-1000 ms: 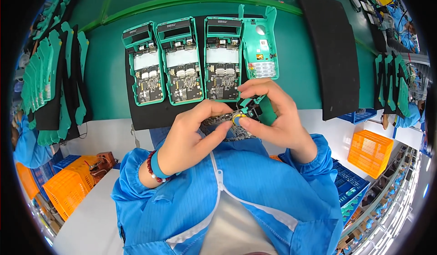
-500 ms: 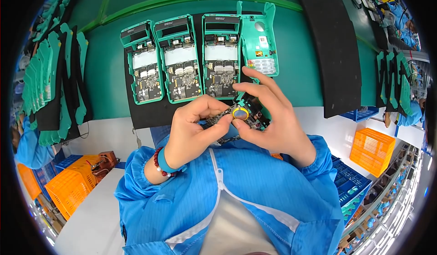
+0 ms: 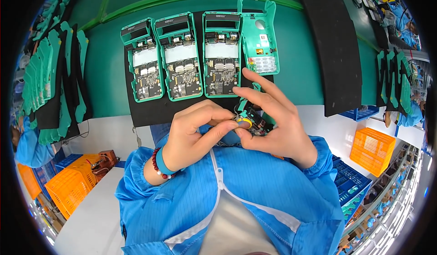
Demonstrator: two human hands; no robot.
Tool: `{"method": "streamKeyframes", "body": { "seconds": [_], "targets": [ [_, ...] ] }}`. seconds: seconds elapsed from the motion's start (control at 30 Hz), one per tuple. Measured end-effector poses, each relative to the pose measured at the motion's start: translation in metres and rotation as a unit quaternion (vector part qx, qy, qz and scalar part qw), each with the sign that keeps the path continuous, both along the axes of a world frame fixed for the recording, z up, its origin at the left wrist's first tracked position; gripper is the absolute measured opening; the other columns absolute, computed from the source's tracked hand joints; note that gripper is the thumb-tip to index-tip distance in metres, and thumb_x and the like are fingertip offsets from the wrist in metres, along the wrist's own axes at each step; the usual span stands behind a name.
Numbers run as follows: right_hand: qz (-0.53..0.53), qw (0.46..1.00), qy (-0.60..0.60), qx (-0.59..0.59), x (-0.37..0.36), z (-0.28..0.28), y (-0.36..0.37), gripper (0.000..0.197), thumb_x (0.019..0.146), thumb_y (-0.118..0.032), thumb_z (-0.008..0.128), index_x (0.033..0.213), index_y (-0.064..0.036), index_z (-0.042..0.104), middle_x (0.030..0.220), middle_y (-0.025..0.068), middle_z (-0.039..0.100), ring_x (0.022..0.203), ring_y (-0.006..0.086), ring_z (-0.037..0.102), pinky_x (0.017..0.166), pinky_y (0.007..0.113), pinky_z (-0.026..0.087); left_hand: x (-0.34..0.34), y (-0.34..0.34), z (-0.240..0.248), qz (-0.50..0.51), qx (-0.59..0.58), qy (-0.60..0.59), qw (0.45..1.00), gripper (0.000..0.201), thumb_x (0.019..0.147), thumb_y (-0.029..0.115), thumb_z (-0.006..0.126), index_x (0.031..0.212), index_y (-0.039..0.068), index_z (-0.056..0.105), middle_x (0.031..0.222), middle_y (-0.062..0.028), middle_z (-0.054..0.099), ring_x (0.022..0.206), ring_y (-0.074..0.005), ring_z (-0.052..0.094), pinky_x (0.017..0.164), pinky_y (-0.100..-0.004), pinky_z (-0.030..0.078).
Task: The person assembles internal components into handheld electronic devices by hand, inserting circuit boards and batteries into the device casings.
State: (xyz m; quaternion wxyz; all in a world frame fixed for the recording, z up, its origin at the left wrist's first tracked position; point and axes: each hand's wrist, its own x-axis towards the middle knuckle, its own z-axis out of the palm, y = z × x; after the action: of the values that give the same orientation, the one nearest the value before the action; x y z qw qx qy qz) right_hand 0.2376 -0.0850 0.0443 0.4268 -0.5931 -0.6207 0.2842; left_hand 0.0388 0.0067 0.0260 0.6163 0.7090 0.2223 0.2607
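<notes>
In front of my chest, my left hand [image 3: 193, 130] pinches thumb and forefinger at the edge of a round, yellow-rimmed coin cell [image 3: 245, 123]. My right hand [image 3: 284, 125] holds a dark circuit board assembly [image 3: 257, 120], its thumb below and some fingers stretched out above. The coin cell lies against this assembly; whether it is fixed there I cannot tell. Beyond my hands, teal device housings with boards inside [image 3: 146, 75] [image 3: 183, 73] [image 3: 221, 70] lie in a row. To their right lies an opened teal housing [image 3: 268, 32] with a keypad at its near end.
A black mat [image 3: 152, 116] lies under the housings on the green table [image 3: 107, 68]. A black foam strip [image 3: 332, 50] lies at right. Teal covers stand in racks [image 3: 41, 79] at left. Orange crates [image 3: 371, 151] and a blue crate [image 3: 348, 182] stand by the table.
My left fingers have moved right onto the coin cell, which now looks tilted and partly covered. The circuit board piece formerly near my left fingers is mostly hidden. My right hand has barely shifted.
</notes>
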Motion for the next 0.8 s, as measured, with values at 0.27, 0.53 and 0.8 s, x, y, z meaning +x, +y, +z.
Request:
{"method": "streamKeyframes", "body": {
  "seconds": [0.27,0.53,0.8],
  "targets": [
    [0.009,0.999,-0.018,0.032,-0.002,-0.002,0.001,0.064,0.066,-0.008,0.083,0.128,-0.0076,0.067,0.146,0.0215,0.051,0.119,0.0376,0.063,0.096,0.042,0.055,0.001,-0.007,-0.003,0.018,-0.126,-0.047,0.991,0.005,0.093,-0.001,0.068,0.098,-0.003,0.069,0.093,-0.0111,0.067,0.081,-0.0139,0.068,0.071,-0.0249,0.054],
    [-0.011,0.996,-0.045,0.074,-0.002,-0.008,0.001,0.065,0.062,-0.008,0.084,0.125,-0.0062,0.069,0.145,0.0234,0.052,0.119,0.0373,0.063,0.095,0.042,0.055,-0.001,-0.007,0.003,0.033,0.035,0.007,0.999,0.01,0.091,-0.001,0.071,0.1,-0.003,0.07,0.092,-0.0125,0.071,0.081,-0.0204,0.069,0.07,-0.0285,0.054],
    [-0.007,0.998,-0.036,0.058,-0.003,-0.006,0.0,0.067,0.062,-0.008,0.085,0.127,-0.0076,0.068,0.145,0.0231,0.051,0.119,0.0384,0.063,0.094,0.042,0.055,-0.001,-0.002,0.011,0.019,0.062,0.014,0.998,0.011,0.089,0.0,0.072,0.1,-0.002,0.07,0.091,-0.0132,0.071,0.08,-0.0214,0.068,0.069,-0.0304,0.053]
  ]
}}
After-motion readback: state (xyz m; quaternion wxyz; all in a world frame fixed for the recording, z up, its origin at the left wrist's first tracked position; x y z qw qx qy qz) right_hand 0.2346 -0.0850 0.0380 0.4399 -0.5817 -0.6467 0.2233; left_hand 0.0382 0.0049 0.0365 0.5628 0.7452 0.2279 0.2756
